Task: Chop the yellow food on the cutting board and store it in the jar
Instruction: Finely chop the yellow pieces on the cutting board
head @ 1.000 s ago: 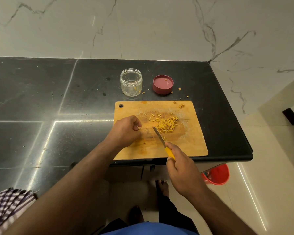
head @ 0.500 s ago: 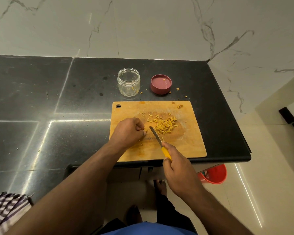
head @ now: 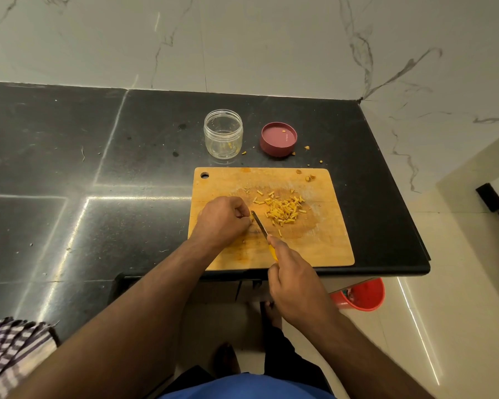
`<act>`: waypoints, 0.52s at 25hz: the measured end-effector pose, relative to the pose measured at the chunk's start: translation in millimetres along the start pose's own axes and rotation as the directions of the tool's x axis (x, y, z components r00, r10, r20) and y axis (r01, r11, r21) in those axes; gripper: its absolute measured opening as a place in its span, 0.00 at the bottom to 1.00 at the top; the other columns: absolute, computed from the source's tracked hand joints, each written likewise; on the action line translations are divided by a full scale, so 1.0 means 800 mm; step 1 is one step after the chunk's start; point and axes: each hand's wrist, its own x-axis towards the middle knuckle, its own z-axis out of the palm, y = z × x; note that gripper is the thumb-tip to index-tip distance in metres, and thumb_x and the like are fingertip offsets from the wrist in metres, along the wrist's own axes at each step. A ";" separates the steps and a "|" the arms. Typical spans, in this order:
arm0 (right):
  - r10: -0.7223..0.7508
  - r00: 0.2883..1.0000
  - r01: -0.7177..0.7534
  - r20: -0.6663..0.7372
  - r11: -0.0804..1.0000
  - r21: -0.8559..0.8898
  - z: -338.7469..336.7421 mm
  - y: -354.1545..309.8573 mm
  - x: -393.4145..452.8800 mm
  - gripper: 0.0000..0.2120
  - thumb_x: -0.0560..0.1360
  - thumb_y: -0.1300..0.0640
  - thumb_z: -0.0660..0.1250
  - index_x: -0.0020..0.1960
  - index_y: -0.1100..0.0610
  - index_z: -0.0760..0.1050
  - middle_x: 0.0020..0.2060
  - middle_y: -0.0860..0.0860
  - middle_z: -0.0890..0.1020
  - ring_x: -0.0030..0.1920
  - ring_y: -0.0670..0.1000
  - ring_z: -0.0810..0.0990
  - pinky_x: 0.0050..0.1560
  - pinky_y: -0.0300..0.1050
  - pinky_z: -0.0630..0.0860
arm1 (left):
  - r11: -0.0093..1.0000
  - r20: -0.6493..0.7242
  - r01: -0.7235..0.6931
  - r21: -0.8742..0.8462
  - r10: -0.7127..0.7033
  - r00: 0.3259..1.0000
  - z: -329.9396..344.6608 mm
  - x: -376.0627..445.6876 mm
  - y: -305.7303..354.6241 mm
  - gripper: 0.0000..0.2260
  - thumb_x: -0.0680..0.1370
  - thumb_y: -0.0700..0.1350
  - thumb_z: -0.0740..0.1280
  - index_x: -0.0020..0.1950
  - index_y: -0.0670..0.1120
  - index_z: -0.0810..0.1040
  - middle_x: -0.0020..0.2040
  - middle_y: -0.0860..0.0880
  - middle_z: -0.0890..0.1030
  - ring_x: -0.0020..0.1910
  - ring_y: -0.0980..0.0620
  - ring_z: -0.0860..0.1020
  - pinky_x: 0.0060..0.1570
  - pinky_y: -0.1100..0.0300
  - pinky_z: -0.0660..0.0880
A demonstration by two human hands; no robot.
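My right hand (head: pixel 293 286) has a closed grip around the yellow handle of the one knife (head: pixel 259 223), forefinger laid forward toward the blade, whose tip slants up and left to meet my left hand (head: pixel 224 220). That left grip is curled tight, fingertips pinching a small yellow piece (head: pixel 251 218) down on the board (head: pixel 323 240) right against the blade; most of that piece is hidden under my fingers. Just right of the blade lies one loose heap of chopped yellow food (head: pixel 284 210), short sticks too many and too tangled to count, with a few stray bits scattered to its upper left and one below it. Two or three darker scraps sit at the board's far right corner. There is one board, lying on the black counter (head: pixel 69 168) near its front right edge. Behind it stands one clear jar (head: pixel 223 133), upright and open, with only a speck of yellow inside, and just beside it to the right one red lid (head: pixel 278 138), lying inside-up, apart from the jar. A few crumbs dot the counter around the lid. One red bucket (head: pixel 363 295) stands on the floor below the counter's corner, and a checked cloth (head: pixel 9 349) shows at my lower left.
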 end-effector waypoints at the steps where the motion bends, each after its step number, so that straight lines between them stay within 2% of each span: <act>1: -0.003 1.000 0.003 0.004 1.000 -0.004 0.001 -0.001 0.002 0.25 0.82 0.56 0.54 0.78 0.50 0.56 0.69 0.49 0.71 0.64 0.46 0.71 0.61 0.39 0.70 | 1.000 0.000 -0.002 0.004 0.002 1.000 0.000 0.000 0.000 0.04 0.75 0.47 0.73 0.44 0.56 0.80 0.40 0.58 0.79 0.41 0.57 0.76 0.38 0.59 0.71; 7: 0.008 1.000 -0.008 0.001 0.999 -0.051 0.004 -0.002 0.001 0.25 0.83 0.56 0.54 0.78 0.50 0.54 0.68 0.50 0.72 0.62 0.47 0.73 0.60 0.40 0.71 | 1.000 -0.014 0.014 0.027 -0.014 1.000 0.002 0.001 0.002 0.03 0.74 0.48 0.73 0.43 0.55 0.80 0.39 0.58 0.78 0.42 0.56 0.76 0.42 0.56 0.75; 11: 0.028 0.999 -0.029 -0.023 0.999 -0.019 -0.003 0.000 -0.023 0.25 0.83 0.56 0.54 0.78 0.48 0.55 0.69 0.47 0.71 0.59 0.42 0.72 0.55 0.32 0.69 | 0.999 -0.002 0.021 0.029 -0.021 1.000 0.001 0.002 0.002 0.03 0.74 0.48 0.73 0.44 0.55 0.81 0.41 0.58 0.79 0.44 0.56 0.77 0.44 0.55 0.77; 13: 0.023 0.998 -0.023 -0.053 1.000 0.004 -0.006 0.000 -0.023 0.25 0.82 0.56 0.53 0.78 0.49 0.56 0.68 0.48 0.71 0.58 0.43 0.72 0.54 0.32 0.67 | 0.999 0.008 0.023 0.026 -0.023 1.000 0.001 0.002 0.003 0.03 0.75 0.47 0.72 0.44 0.55 0.80 0.41 0.58 0.79 0.43 0.56 0.76 0.42 0.57 0.76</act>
